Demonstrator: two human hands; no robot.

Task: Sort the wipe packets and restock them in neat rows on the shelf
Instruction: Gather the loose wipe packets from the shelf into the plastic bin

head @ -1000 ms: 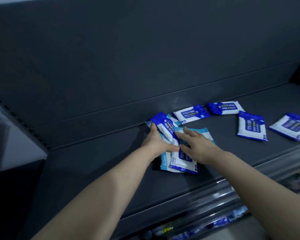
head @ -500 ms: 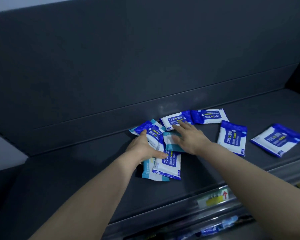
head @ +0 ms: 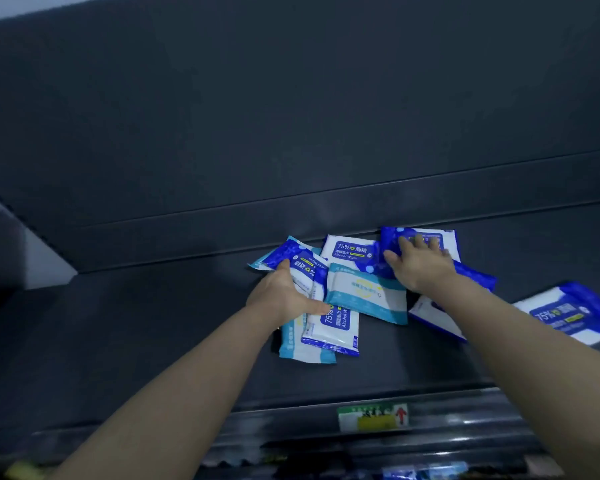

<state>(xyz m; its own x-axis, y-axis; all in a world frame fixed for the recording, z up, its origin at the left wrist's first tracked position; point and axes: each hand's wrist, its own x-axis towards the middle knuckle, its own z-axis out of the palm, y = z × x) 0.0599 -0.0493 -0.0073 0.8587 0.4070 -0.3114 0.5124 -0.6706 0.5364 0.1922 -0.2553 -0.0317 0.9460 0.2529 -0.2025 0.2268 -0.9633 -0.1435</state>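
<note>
Right hand (head: pixel 421 270), fingers (head: pixel 418 242) straight, presses the rearmost alcohol wipe packet (head: pixel 449 238) lying lengthwise along the shelf (head: pixel 153 323) back; left hand (head: pixel 283 294), spread flat, steadies the overlapping pile (head: pixel 333 327).

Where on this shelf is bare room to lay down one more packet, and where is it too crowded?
Widest free patch: the shelf left of the left hand, up to the back wall. A narrower bare strip runs between the pile and the front rail. Crowded: the overlapping packets around the right hand.
</note>
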